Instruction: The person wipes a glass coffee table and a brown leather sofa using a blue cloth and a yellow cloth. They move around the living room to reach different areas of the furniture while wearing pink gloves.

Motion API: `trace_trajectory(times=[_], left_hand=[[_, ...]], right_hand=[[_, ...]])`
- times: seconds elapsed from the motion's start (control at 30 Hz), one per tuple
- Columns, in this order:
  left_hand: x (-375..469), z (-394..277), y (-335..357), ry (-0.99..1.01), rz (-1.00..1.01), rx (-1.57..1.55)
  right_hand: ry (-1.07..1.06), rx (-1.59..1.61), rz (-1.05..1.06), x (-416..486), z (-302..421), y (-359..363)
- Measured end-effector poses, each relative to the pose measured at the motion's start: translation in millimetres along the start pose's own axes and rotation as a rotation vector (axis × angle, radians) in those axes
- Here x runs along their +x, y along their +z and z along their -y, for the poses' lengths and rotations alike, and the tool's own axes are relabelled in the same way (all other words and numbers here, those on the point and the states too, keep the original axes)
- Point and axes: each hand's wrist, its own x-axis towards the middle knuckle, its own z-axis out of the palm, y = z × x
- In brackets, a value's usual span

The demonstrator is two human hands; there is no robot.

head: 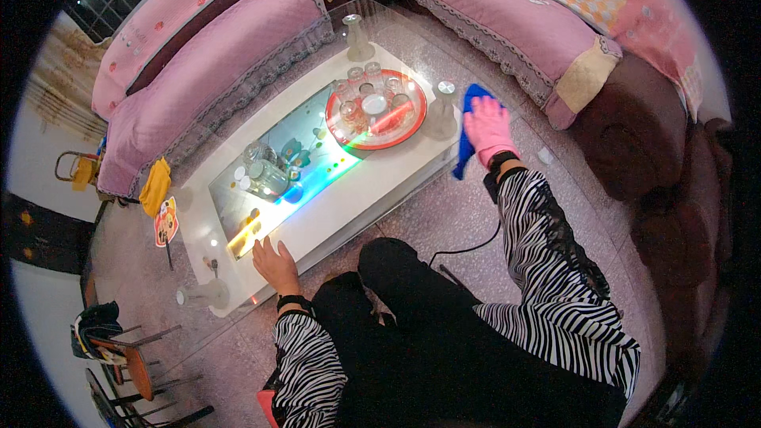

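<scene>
My right hand (pixel 490 125), in a pink glove, lies over a blue cloth (pixel 464 154) at the right end of the glass-topped coffee table (pixel 333 214). Parts of the cloth show past the fingertips and along the glove's left side. My bare left hand (pixel 276 263) rests near the table's front edge with its fingers apart and nothing in it. Close to the glove, a clear table leg with a metal cap (pixel 445 88) stands under the glass. A round red-rimmed tray (pixel 417 128) with several upturned glasses (pixel 355 76) sits toward the right half.
A glass jug (pixel 265 178) stands on the table's left half. Pink-covered sofas (pixel 226 65) line the back and right. A yellow cloth (pixel 156 185) and a hand fan (pixel 167 223) are at the left end. Folding chairs (pixel 138 371) stand lower left. A black cable (pixel 467 248) runs beside my knee.
</scene>
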Motion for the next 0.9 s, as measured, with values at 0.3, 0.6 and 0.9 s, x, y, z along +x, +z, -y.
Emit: trace_trajectory(times=[0.3, 0.6, 0.9], left_hand=[[-2, -5, -3, -0.040, 0.019, 0.008], [2, -5, -7, -0.027, 0.052, -0.014], [0, 5, 7, -0.007, 0.001, -0.039]], right_hand=[[0.249, 0.049, 0.082, 20, 48, -4], [-0.748, 0.228, -0.081, -57, 236, -1], [-1.268, 0.644, 0.132, -128, 257, 3]])
